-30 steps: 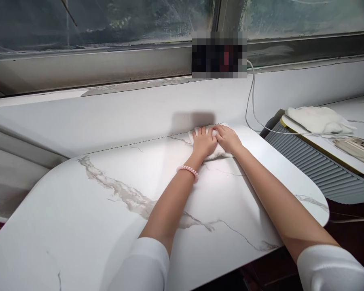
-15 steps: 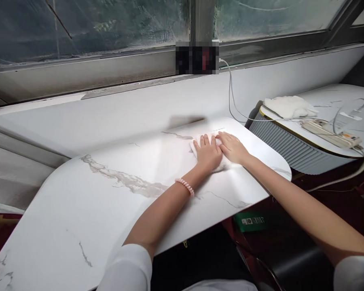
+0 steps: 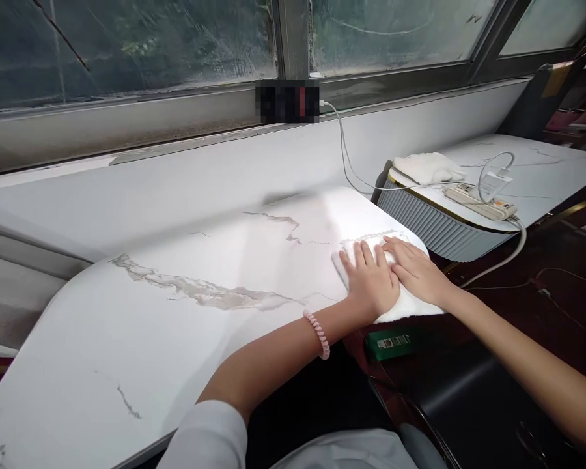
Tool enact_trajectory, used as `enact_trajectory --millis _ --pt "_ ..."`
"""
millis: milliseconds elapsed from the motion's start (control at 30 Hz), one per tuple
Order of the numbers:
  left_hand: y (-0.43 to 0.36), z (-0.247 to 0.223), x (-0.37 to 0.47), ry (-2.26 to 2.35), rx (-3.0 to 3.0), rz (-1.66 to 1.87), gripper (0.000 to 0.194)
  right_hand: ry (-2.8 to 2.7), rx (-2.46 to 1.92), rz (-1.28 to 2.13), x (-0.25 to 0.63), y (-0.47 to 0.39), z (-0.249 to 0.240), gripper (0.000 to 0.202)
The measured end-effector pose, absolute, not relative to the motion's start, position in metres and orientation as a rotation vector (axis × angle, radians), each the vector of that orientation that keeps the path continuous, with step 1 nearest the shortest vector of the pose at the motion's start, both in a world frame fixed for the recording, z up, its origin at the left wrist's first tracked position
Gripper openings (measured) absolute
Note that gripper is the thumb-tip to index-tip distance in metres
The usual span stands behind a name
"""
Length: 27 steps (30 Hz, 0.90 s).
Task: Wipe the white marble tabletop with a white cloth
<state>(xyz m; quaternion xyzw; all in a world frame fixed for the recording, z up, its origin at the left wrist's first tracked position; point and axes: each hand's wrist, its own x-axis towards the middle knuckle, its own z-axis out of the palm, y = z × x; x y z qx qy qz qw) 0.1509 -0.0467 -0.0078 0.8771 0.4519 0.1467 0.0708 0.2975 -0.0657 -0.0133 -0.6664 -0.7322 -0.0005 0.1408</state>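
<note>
A white cloth [image 3: 405,309] lies spread on the right end of the white marbled table [image 3: 244,358], reaching the table's front edge. My left hand [image 3: 372,280] rests flat on it with the fingers stretched out and apart, and a pink coiled band circles that wrist. Pressed down beside it, my right hand [image 3: 417,270] also lies flat on the cloth, its fingers extended and its thumb side close against the left hand. Part of the cloth is hidden under both palms.
Beyond a gap on the right stands a second marbled table with a ribbed side [image 3: 432,218]. On it are a folded white cloth [image 3: 428,168] and a power strip [image 3: 481,202] with a plugged-in charger. A white cable [image 3: 344,146] runs up to the window sill. Below sits a green box [image 3: 389,343].
Both hands have slid the cloth right and toward the table's front edge. More of the cloth shows now. The view has shifted somewhat to the right.
</note>
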Motion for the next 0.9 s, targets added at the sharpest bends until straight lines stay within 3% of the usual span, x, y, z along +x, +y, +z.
enact_trajectory --millis 900 --pt "0.191 -0.007 0.179 1.608 2.451 0.47 0.049 -2.104 -1.743 -0.033 0.311 0.198 -0.016 0.038"
